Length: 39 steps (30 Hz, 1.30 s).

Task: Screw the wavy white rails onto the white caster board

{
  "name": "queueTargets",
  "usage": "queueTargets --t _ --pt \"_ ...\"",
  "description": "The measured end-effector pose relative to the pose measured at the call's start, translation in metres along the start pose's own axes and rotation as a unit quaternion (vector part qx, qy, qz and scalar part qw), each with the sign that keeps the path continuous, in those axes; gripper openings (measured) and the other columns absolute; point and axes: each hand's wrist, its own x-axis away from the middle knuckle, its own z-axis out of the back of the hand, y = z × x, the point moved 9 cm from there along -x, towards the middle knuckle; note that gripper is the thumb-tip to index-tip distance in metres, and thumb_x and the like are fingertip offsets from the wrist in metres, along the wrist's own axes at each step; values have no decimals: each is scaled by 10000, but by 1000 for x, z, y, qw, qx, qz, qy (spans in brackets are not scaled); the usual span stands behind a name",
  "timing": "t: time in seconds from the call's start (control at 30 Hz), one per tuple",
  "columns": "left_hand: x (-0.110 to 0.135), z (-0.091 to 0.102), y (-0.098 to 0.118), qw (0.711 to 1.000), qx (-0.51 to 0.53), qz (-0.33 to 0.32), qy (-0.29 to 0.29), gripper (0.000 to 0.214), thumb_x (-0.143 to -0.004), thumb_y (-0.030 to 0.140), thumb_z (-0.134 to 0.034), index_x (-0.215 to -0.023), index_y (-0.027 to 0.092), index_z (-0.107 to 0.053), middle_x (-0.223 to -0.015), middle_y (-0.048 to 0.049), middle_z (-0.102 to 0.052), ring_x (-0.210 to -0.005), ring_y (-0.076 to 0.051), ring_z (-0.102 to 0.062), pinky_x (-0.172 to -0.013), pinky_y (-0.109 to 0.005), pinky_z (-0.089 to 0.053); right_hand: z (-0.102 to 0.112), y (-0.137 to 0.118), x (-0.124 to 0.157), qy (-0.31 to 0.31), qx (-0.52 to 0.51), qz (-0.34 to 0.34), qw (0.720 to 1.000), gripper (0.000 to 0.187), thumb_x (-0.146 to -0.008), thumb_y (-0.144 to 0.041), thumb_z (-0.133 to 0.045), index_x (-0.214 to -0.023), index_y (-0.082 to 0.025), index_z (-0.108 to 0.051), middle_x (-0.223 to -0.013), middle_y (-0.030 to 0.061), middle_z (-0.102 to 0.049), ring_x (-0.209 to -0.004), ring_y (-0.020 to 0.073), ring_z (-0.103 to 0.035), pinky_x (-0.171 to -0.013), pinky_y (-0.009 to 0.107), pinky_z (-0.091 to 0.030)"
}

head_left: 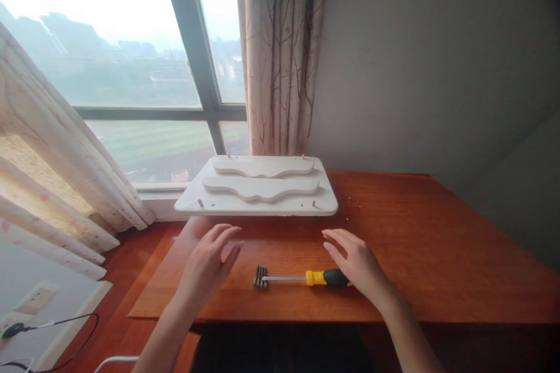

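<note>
My left hand (212, 253) hovers over the table's near left part, fingers apart and holding nothing. Opposite it, my right hand (350, 253) is also open and bare, above the handle of a yellow and black screwdriver (315, 278). The screwdriver's shaft points left, its tip at a small cluster of dark metal screws (260, 275). Beyond both hands lies a white board (258, 208) with rounded corners and wooden dowels standing near its corners. Two white wavy-edged pieces, a nearer one (261, 187) and a farther one (263, 168), lie on the board.
The reddish-brown wooden table (420, 245) extends to the right, with tiny white specks beside the board. A window (140, 70) and curtains (284, 52) stand behind and left. At lower left, a black plug (14, 330) with a cable sits in a wall socket.
</note>
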Motion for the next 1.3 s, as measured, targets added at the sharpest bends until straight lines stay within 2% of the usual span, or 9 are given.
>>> queueTargets --t 0.1,0.2,0.3,0.43,0.57,0.7,0.9,1.13,1.3 --pt "-28 39 -45 987 -75 106 92 343 -964 397 -502 -1198 207 -664 -1006 -62 -706 -761 -197 -650 -701 -296 -506 6 -3 -37 16 34 8 999 302 -1004 -325 -498 -1163 -217 -731 -1080 83 -757 -896 221 -704 -864 361 -544" --pt "-48 59 -73 966 -159 168 118 412 -969 391 -465 -1273 176 -642 -1048 -84 -703 -794 -218 -647 -706 -310 -484 5 -7 -69 23 85 12 996 288 -999 -311 -509 -1136 -223 -746 -1064 79 -763 -810 207 -685 -805 336 -515" --pt "-63 56 -87 960 -210 165 80 438 -975 415 -437 -1210 141 -687 -1080 -128 -693 -904 -266 -656 -753 -333 -489 -1 -8 -92 18 142 5 990 255 -994 -298 -532 -1085 -223 -759 -1023 90 -759 -847 212 -683 -793 312 -482" --pt "-66 40 -105 957 -233 171 19 420 -998 387 -395 -1040 169 -752 -1044 -122 -710 -907 -269 -661 -741 -328 -467 -10 -8 -104 -6 213 -8 977 259 -1003 -281 -523 -903 -218 -755 -942 89 -746 -802 201 -659 -726 293 -433" --pt "-62 36 -117 963 -215 161 24 408 -1000 395 -412 -1031 188 -763 -1069 -107 -725 -896 -264 -659 -731 -334 -445 -10 -8 -103 -5 236 -18 972 299 -1013 -288 -506 -833 -218 -735 -918 87 -740 -771 200 -637 -679 296 -391" --pt "-61 35 -115 969 -200 137 42 386 -996 398 -442 -989 200 -772 -1043 -92 -734 -899 -254 -652 -738 -325 -441 -7 -8 -100 7 244 -23 969 300 -1011 -295 -504 -826 -221 -729 -917 80 -743 -764 196 -632 -641 295 -356" --pt "-52 30 -94 972 -207 97 56 375 -1010 372 -434 -978 197 -764 -996 -84 -733 -916 -248 -648 -740 -315 -441 3 3 -90 42 251 -44 966 220 -974 -296 -565 -841 -233 -729 -928 60 -756 -760 192 -641 -596 292 -315" --pt "-37 29 -84 974 -197 91 71 353 -1025 359 -433 -993 194 -743 -1006 -74 -731 -909 -251 -649 -752 -324 -445 12 4 -61 77 215 -20 973 215 -966 -291 -558 -812 -242 -700 -857 10 -745 -736 175 -641 -603 283 -328" --pt "-31 25 -73 975 -194 81 72 331 -1025 347 -445 -999 194 -738 -977 -65 -729 -901 -253 -651 -752 -328 -451 21 5 -42 97 208 -6 973 250 -970 -315 -533 -803 -235 -700 -821 24 -731 -717 173 -633 -607 281 -338"
